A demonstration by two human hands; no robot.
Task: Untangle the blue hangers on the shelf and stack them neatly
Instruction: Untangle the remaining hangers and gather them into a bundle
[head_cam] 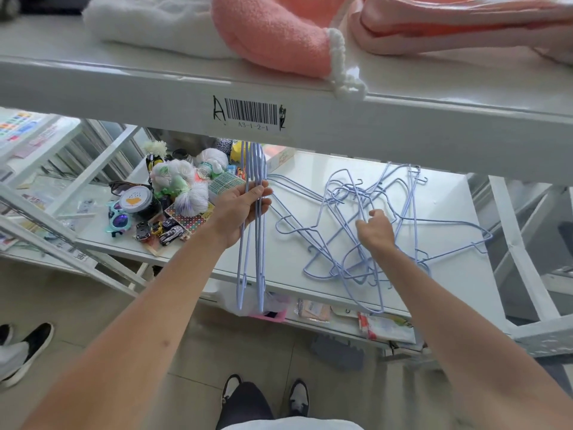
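Left hand is gripping a bundle of blue hangers, fingers curled round their wires; the bundle is standing nearly upright, its upper end reaching up behind the front beam of the upper shelf and its lower end hanging past the front edge of the white shelf. Right hand is reaching into the tangled pile of blue hangers lying on that shelf, its fingers curling on a wire in the middle of the tangle. Just left of the held bundle, small clutter is sitting on the same shelf: toy cars, sunglasses and a round tub. Pink fabric and a white towel are lying on the upper shelf.
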